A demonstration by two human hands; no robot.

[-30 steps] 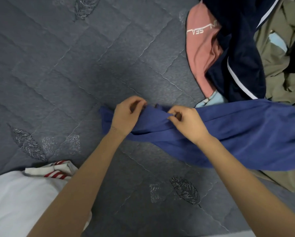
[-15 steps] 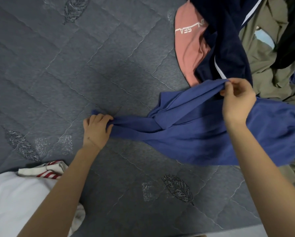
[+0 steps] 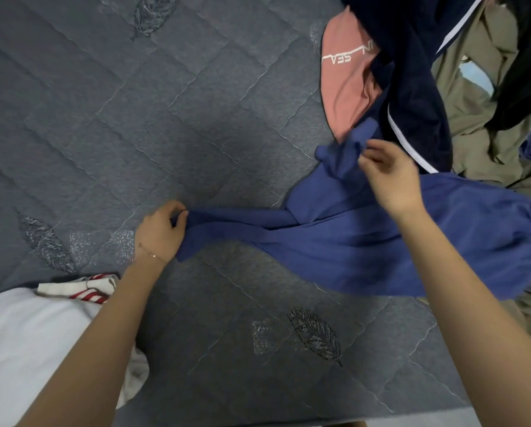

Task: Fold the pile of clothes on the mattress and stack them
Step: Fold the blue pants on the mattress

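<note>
So the grey quilted mattress [image 3: 134,134] is under everything, and the unfolded pile [image 3: 473,118] sits just beyond the right grip [image 3: 390,177] and out to that side of it: olive stuff, a navy piece with white piping [image 3: 412,72], and a pink tee [image 3: 344,87] poking out. The blue garment [image 3: 381,251] is the one being worked on. It's strung out between the two grips, with its bulk sagging under the right forearm and the far end lying over the edge of the pile. What changed: a second ago both grips were bunched close together on one edge, and now they're well apart. The left grip [image 3: 159,232] has come back toward the body and is curled tight round the end of the cloth, low on the mattress, while the right one has gone out toward the pile and pinches a small raised flap between thumb and fingertips. To me that means it's being pulled straight to lay flat, so the folding proper hasn't started on this one. No basket or bin shows anywhere. Finished stuff looks like the white folded piece [image 3: 27,349] behind the left wrist, with a red-striped bit [image 3: 88,291] tucked at its edge. Thin bracelet [image 3: 150,252] on that wrist.
</note>
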